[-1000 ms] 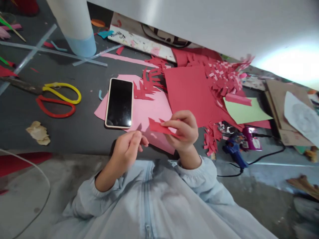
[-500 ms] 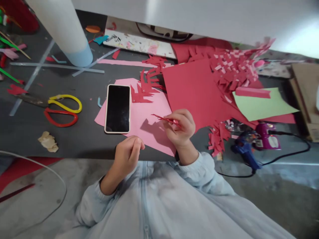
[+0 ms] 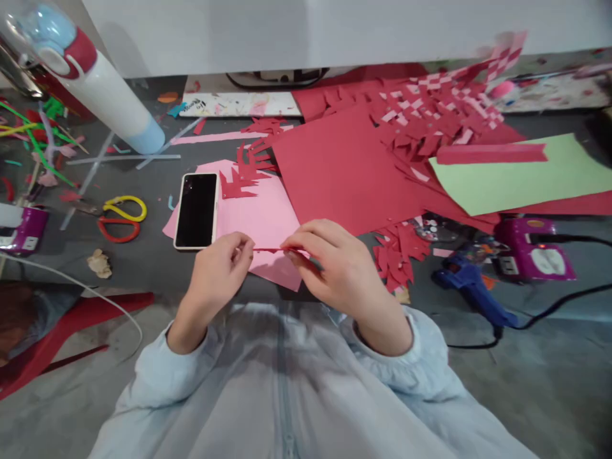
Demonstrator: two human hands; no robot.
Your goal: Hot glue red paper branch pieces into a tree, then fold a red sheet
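A narrow red paper piece (image 3: 268, 250), seen edge-on, stretches between my two hands above the pink paper sheet (image 3: 261, 217). My left hand (image 3: 220, 264) pinches its left end, close to the lower edge of the phone (image 3: 196, 210). At the other end my right hand (image 3: 337, 264) grips it between thumb and fingers. Cut red paper pieces with pointed strips (image 3: 239, 183) lie on the upper part of the pink sheet. A large red paper sheet (image 3: 342, 172) rests just beyond my right hand.
Scissors (image 3: 122, 220), a crumpled scrap (image 3: 99, 262) and a tall bottle (image 3: 112, 95) stand or lie at left. Woven red-and-pink paper (image 3: 430, 108) is heaped at the back. A blue glue gun (image 3: 471, 290), its cord and a purple device (image 3: 535, 252) lie at right, below green paper (image 3: 521, 178).
My left hand has come up and taken hold of the left end of the red paper piece. My right hand has brought it lower and leftward; the camera view has shifted.
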